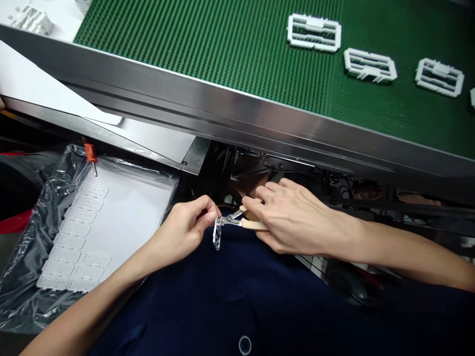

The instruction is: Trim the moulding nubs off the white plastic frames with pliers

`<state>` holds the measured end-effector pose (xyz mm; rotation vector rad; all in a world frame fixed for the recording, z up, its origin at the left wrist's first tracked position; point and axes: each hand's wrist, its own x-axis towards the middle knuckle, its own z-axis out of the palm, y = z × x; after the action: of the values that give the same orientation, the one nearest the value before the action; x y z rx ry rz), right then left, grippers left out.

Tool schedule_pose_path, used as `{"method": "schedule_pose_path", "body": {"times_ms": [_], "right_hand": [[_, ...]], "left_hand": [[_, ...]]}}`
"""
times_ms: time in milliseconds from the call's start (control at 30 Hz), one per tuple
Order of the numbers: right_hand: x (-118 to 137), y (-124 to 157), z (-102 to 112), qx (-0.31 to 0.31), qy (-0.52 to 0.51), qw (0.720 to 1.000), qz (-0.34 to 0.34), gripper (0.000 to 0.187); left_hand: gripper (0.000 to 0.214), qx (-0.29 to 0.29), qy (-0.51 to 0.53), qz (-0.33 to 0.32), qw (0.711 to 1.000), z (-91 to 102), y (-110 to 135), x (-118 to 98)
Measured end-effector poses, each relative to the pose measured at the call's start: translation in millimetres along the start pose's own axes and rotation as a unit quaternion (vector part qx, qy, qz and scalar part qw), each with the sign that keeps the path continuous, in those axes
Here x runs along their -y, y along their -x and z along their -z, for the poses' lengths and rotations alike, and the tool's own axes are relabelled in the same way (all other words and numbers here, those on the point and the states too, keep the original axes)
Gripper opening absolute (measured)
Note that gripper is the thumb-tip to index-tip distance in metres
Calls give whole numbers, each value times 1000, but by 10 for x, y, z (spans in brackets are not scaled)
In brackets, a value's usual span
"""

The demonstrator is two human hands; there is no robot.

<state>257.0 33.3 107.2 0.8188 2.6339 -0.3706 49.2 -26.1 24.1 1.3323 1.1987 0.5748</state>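
Between the thumb and fingers of my left hand (193, 223) is a small white plastic frame (217, 235), seen nearly edge-on and hanging down. My right hand (293, 215) is wrapped round the cream handles of a pair of nippers (254, 225). The handles are spread apart, and the metal jaws meet the top of the frame beside my left fingertips. Whether the jaws are closed on the plastic I cannot tell. Both hands are in front of my dark blue clothing, below the conveyor's edge.
A green conveyor belt (208, 44) with several white plastic frames (314, 32) runs behind a metal rail (260, 111). At left, a tray lined with dark plastic (44, 212) holds rows of thin white parts (79, 232). An orange-handled tool (90, 153) rests at its far edge.
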Motion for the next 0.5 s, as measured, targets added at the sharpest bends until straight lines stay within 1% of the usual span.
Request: {"method": "schedule_pose_path", "body": {"times_ms": [200,300,400,500], "right_hand": [[-57,-46,-1,25,12,999,21,16],[-80,-82,16,56,3,998,18,15],[-109,-99,21,84,-27,996,3,20],[-182,-80,-64,96,-97,990,-29,15]], "left_hand": [[19,-9,17,11,1000,-38,26,22],[18,-5,35,19,999,-62,22,34],[18,-8,71,32,997,-81,7,56],[20,-26,132,56,989,-120,-2,124]]}}
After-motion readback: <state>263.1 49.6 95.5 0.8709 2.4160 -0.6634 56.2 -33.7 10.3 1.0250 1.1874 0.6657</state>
